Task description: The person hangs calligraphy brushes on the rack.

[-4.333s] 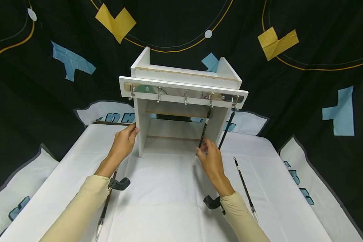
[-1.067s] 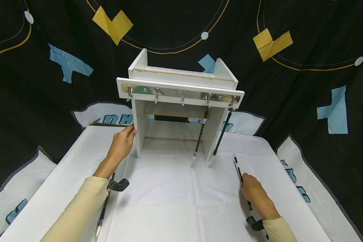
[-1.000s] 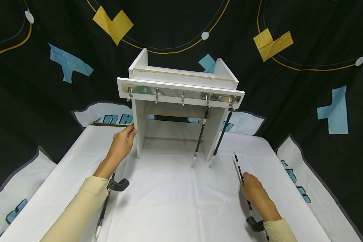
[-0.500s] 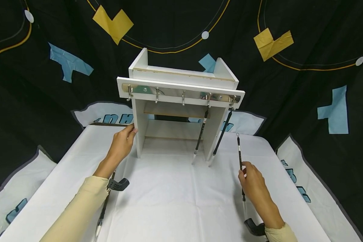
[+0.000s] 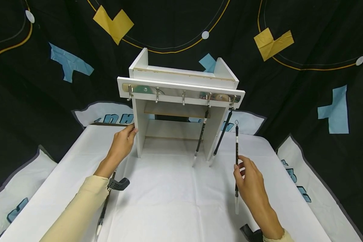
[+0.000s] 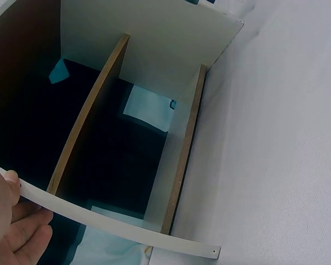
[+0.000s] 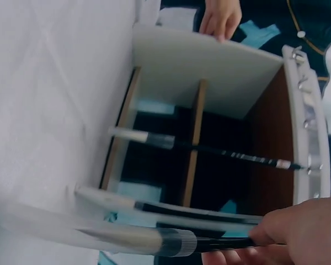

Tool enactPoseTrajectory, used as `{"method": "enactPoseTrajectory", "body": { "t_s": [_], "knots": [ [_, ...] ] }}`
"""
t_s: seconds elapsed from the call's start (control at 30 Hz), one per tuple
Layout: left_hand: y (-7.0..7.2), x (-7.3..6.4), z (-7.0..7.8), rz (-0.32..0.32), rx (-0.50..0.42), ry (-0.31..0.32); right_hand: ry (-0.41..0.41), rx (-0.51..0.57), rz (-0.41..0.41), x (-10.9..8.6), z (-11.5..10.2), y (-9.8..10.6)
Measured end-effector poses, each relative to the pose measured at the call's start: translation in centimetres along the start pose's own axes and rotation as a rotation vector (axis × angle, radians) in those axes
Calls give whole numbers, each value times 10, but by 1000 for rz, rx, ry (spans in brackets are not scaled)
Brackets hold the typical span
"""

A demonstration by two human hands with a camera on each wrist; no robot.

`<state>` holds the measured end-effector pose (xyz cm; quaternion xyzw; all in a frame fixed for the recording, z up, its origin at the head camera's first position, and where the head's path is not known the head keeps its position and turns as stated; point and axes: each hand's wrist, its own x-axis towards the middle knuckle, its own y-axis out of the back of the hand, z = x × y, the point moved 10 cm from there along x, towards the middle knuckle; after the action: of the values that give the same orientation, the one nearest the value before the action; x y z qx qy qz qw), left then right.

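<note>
A white shelf unit (image 5: pixel 181 75) with a metal hook rail stands on the table. My left hand (image 5: pixel 123 143) grips the front edge of its left side panel between thumb and fingers. In my right hand (image 5: pixel 250 179), thumb and fingers pinch a black calligraphy brush (image 5: pixel 237 141), nearly upright, loop at the top. The clear cap (image 7: pixel 127 234) over its bristles shows in the right wrist view. From the two rightmost hooks hang a brush with white markings (image 5: pixel 202 134) and a plainer black brush (image 5: pixel 223 134). The right hand is to the right of both, apart from them.
Another brush (image 5: pixel 101 215) lies on the white-covered table (image 5: pixel 163 201), partly hidden under my left forearm. The three hooks further left (image 5: pixel 157 95) hold nothing. A black curtain (image 5: pixel 305 101) with yellow and blue tape closes off the back.
My right hand left the hanging brush, took hold of the brush lying at the right, lifted it and turned it upright, moving slightly left. The left hand stayed on the panel.
</note>
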<state>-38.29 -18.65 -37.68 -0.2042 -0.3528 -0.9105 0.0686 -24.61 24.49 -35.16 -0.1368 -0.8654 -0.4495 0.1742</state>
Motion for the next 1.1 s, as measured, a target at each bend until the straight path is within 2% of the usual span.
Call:
{"method": "enactPoseTrajectory", "body": {
  "t_s": [0.2,0.3,0.7,1.1],
  "knots": [
    [1,0,0,-1,-6,-1,95,49,88,-3,-28,5],
    [2,0,1,1,-8,-4,120,78,105,-2,-40,3],
    [-1,-1,1,-12,-20,7,158,187,73,8,-80,-17],
    [0,-1,0,-2,-10,7,233,233,43,14,-117,-37]
  ]
}}
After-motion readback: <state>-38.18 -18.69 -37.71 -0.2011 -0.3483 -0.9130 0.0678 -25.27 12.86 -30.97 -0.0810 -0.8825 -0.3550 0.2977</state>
